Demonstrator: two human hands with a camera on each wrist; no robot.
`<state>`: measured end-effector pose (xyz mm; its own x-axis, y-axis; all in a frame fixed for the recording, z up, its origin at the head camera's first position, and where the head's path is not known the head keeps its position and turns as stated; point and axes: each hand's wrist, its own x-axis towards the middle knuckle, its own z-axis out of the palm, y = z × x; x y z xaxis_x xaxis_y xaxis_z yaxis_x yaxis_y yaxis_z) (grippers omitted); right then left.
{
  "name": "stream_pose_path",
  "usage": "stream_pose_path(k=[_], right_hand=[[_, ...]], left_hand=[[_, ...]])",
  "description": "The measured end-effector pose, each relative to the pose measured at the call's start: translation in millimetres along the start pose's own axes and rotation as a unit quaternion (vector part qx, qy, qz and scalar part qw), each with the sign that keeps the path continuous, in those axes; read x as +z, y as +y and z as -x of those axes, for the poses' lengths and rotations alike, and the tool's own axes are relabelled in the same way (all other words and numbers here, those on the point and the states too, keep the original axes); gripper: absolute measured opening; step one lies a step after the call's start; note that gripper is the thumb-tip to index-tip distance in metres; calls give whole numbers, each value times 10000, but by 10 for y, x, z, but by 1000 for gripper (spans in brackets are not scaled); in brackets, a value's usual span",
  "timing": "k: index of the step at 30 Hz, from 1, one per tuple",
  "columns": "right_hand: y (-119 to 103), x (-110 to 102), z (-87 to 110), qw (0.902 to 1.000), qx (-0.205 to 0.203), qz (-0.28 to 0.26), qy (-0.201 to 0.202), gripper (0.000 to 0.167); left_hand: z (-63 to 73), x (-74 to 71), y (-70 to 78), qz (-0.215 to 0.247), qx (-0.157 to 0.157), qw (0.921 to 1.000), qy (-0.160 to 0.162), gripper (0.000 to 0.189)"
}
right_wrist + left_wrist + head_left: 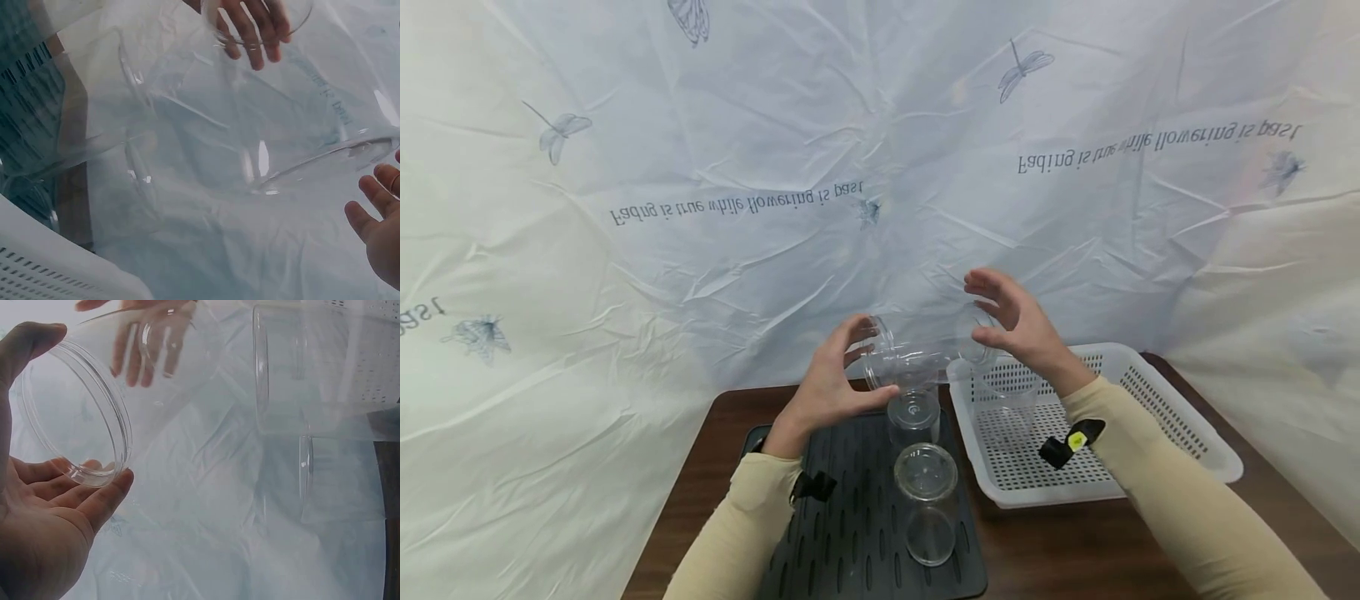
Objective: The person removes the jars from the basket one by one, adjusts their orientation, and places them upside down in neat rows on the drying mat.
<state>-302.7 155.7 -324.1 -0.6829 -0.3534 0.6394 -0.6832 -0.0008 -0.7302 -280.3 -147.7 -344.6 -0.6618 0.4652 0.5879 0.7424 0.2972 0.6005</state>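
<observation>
A clear jar lies sideways in the air between both hands. My left hand grips its rimmed end, thumb on one side and fingers on the other, as the left wrist view shows at the jar's rim. At the opposite end is my right hand, its fingers spread and slightly bent around the jar's base. In the right wrist view, the right-hand fingertips stand just off the base edge.
Below, clear jars stand in a row upon a dark slotted mat. To the right, a white perforated basket holds a clear container. Both are on a brown table before a printed white curtain.
</observation>
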Motion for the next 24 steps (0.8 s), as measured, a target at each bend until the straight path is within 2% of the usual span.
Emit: stream_pose_path(k=[6, 11, 16, 20, 24], right_hand=[[234, 76, 74, 9903, 131, -1361, 241, 89], [340, 135, 114, 9810, 220, -1900, 339, 87], [401, 207, 143, 9664, 470, -2478, 506, 87], [438, 273, 190, 9535, 676, -2904, 448, 95], [457, 307, 238, 9380, 849, -3358, 151, 98]], left_hand=[[10, -10, -12, -26, 2, 10000, 52, 95], [18, -18, -14, 6, -43, 10000, 27, 95], [23, -40, -25, 16, -151, 9999, 62, 97], [29, -46, -35, -15, -141, 9999, 83, 97], [29, -51, -29, -8, -98, 9999, 105, 97]])
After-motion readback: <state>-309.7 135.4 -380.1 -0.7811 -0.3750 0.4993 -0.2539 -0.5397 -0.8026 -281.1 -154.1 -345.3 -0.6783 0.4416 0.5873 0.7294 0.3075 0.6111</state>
